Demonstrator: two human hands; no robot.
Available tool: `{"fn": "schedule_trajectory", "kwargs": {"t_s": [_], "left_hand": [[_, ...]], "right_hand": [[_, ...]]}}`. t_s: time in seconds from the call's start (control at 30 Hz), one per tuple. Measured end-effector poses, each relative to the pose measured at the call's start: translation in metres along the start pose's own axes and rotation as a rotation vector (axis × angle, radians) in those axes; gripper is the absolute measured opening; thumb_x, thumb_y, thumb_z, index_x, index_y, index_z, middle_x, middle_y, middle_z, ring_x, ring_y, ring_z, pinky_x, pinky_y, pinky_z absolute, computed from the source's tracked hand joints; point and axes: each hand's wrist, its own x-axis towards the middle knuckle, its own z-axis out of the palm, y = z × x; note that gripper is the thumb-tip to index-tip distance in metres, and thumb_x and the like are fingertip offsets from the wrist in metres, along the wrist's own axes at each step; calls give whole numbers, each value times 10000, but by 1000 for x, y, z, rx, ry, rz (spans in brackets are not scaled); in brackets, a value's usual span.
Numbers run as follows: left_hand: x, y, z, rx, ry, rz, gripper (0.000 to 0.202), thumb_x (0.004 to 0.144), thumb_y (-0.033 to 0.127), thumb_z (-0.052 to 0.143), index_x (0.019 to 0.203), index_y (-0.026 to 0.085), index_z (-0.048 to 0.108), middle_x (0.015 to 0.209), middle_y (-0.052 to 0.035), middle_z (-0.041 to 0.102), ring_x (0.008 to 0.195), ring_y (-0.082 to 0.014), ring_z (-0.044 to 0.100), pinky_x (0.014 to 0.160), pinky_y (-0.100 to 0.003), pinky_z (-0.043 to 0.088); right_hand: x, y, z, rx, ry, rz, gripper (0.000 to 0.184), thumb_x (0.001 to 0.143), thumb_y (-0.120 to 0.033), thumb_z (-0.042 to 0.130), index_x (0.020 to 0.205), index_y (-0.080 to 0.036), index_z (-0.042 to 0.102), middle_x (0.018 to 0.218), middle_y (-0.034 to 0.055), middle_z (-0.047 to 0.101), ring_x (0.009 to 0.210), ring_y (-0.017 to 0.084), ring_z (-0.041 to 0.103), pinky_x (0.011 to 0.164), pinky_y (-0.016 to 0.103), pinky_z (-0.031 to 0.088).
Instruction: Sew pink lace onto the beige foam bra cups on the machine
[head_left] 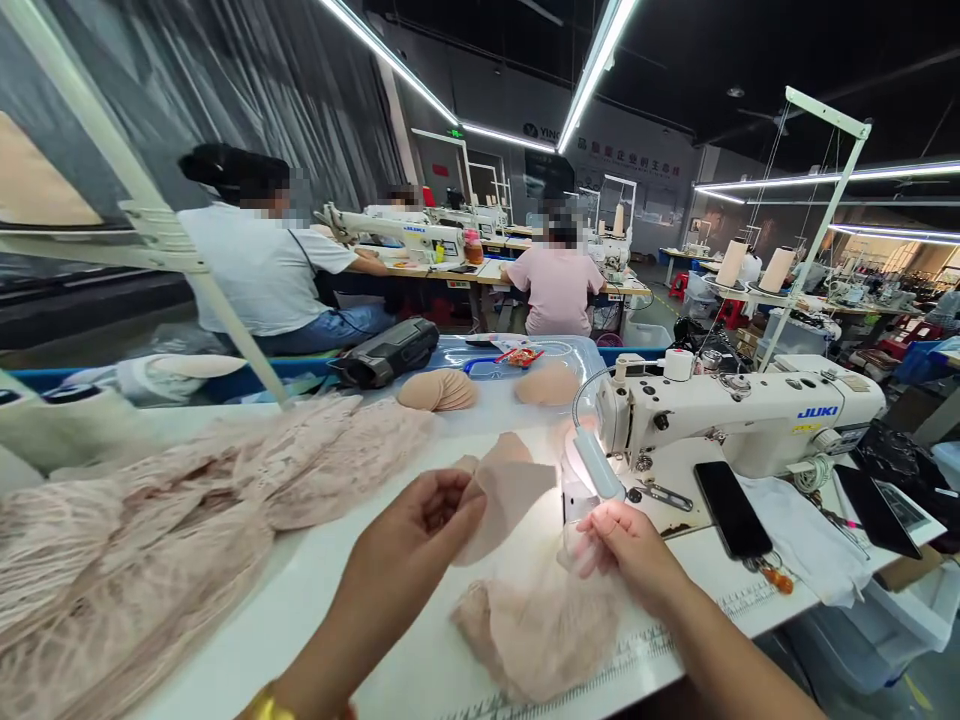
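Between thumb and fingers, my left hand (416,530) pinches a thin beige fabric piece (517,485) above the white table. My right hand (634,555) is closed on an edge of sheer pale fabric (551,635), whose crumpled lower part lies near the table's front edge. The sewing machine (720,410) stands just beyond my right hand, with a small lit lamp (598,462) beside its needle area. The needle itself I cannot make out. A heap of beige lace fabric (187,490) covers the table to the left of my left hand.
Behind my hands lie a stack of beige oval pads (437,390) and another beige pad pile (549,384). To the right are a black phone (733,510), thread snips (667,495) and a white cloth (802,530). A thread stand (817,230) rises behind the machine. Co-workers sit at machines ahead.
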Motion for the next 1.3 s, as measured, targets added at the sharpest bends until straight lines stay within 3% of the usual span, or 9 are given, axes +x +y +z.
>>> {"fn": "schedule_trajectory", "kwargs": {"t_s": [0.17,0.27,0.37,0.53,0.63,0.77,0.9,1.07,1.3], "left_hand": [[-62,2,12,-152,-104,-103,530,738,702,763,975,233,690,897,-53,762,829,-260,727,659,-292,583],[-79,0,21,-66,-159,-67,444,807,657,713,959,242,673,854,-28,747,770,-242,713,645,-294,573],[-74,0,18,127,-273,75,413,869,611,676,1053,241,689,924,-46,757,764,-241,714,644,-305,577],[-37,21,10,287,-588,428,616,826,516,737,1373,263,608,1369,-116,676,1249,-331,636,1006,-408,549],[-15,40,9,292,-927,317,277,809,375,678,1047,234,683,1046,-24,727,992,-256,683,840,-309,546],[-1,39,4,351,-662,337,214,865,364,556,714,232,480,672,39,539,614,-170,512,554,-260,355],[-3,2,1,465,-358,747,194,950,224,479,775,244,561,667,8,580,633,-196,526,654,-313,408],[-15,-27,23,617,-555,1043,215,915,57,525,808,236,580,779,4,659,702,-203,596,750,-340,430],[8,-24,74,739,-631,1033,314,857,-86,475,824,212,566,842,-17,643,738,-209,575,692,-325,403]], "right_hand": [[-13,-3,-5,36,-44,-28,720,855,-867,583,1001,-165,658,766,47,724,668,197,702,631,283,428],[-23,-10,-6,-97,-38,-73,555,855,-701,742,1052,-186,678,768,26,731,752,212,717,725,309,483],[-35,-23,-2,-253,-3,-118,271,893,-426,763,1044,-213,692,790,4,734,815,214,731,780,319,507],[-49,-46,4,-568,-141,-339,194,941,-229,658,1118,-246,737,863,3,767,788,187,719,729,288,532],[-49,-54,3,-706,-134,-580,221,1004,-250,612,1196,-255,722,976,39,794,819,193,730,762,306,566],[-41,-53,2,-844,99,-925,310,1048,-188,544,1344,-260,601,1019,70,798,854,211,736,768,334,579],[-25,-31,1,-945,151,-1089,309,1019,-100,520,1271,-256,607,1030,52,797,812,197,699,712,321,520],[9,2,-27,-1368,-120,-997,250,997,-72,524,844,-234,638,867,-19,749,700,163,579,628,299,371],[27,-4,-64,-1438,-347,-941,228,967,-29,556,884,-230,626,993,9,751,866,177,594,663,289,362]]}}
